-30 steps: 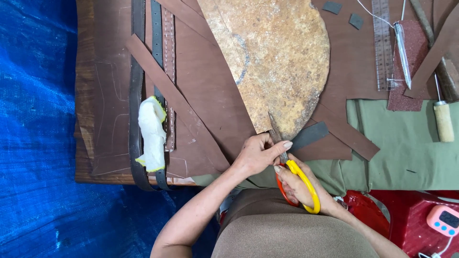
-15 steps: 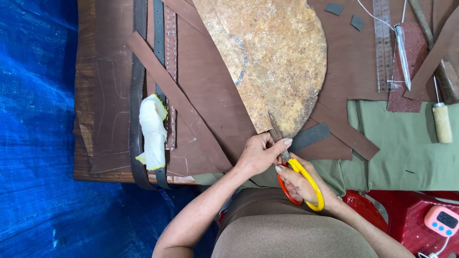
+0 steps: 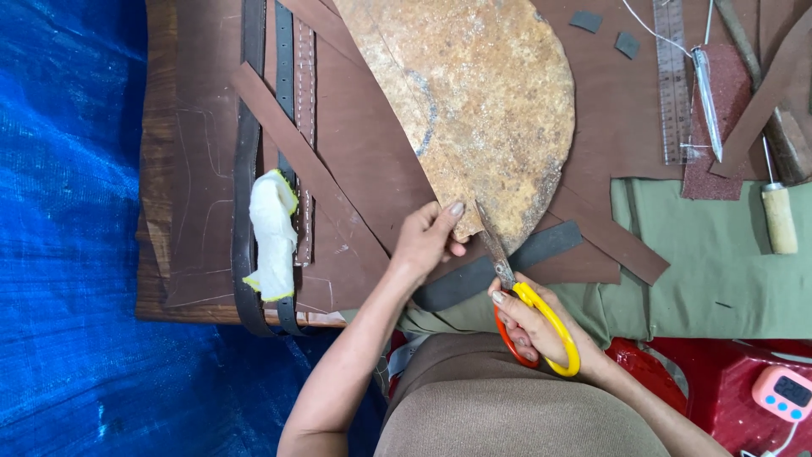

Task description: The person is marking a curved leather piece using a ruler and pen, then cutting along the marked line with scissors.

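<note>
Two bare hands work at the near edge of a low wooden board (image 3: 156, 254), seen from the head camera looking straight down.

Head view, hands. The left hand (image 3: 427, 241) lies palm down with its fingers spread flat, pinning a brown leather sheet (image 3: 364, 169) at its lower corner, the fingertips touching the edge of a round, rust-mottled slab (image 3: 474, 101). The right hand (image 3: 537, 326) is closed through the yellow and red loops of a pair of scissors (image 3: 516, 296). The blades point up and away from the person, toward the slab's lower edge, just beside the left fingertips. They seem nearly shut on the leather's edge, though the view is too small to be sure. A dark grey strip (image 3: 499, 267) lies under the scissors, slanting up to the right.

Head view, surroundings. Left of the hands, several dark straps (image 3: 248, 169) run lengthwise down the board, crossed by a slanting brown leather strip (image 3: 313, 169). A white cloth wad with yellow trim (image 3: 272, 237) rests on the straps. At upper right lie a clear ruler (image 3: 673, 85), a silver pen-shaped tool (image 3: 707, 101) and a red-brown abrasive block (image 3: 719, 127). An awl with a pale wooden handle (image 3: 778, 216) lies on an olive cloth (image 3: 719, 271). A pink digital timer (image 3: 785, 393) sits at lower right, well apart from the hands. Blue tarpaulin (image 3: 68, 254) covers the ground at left.
</note>
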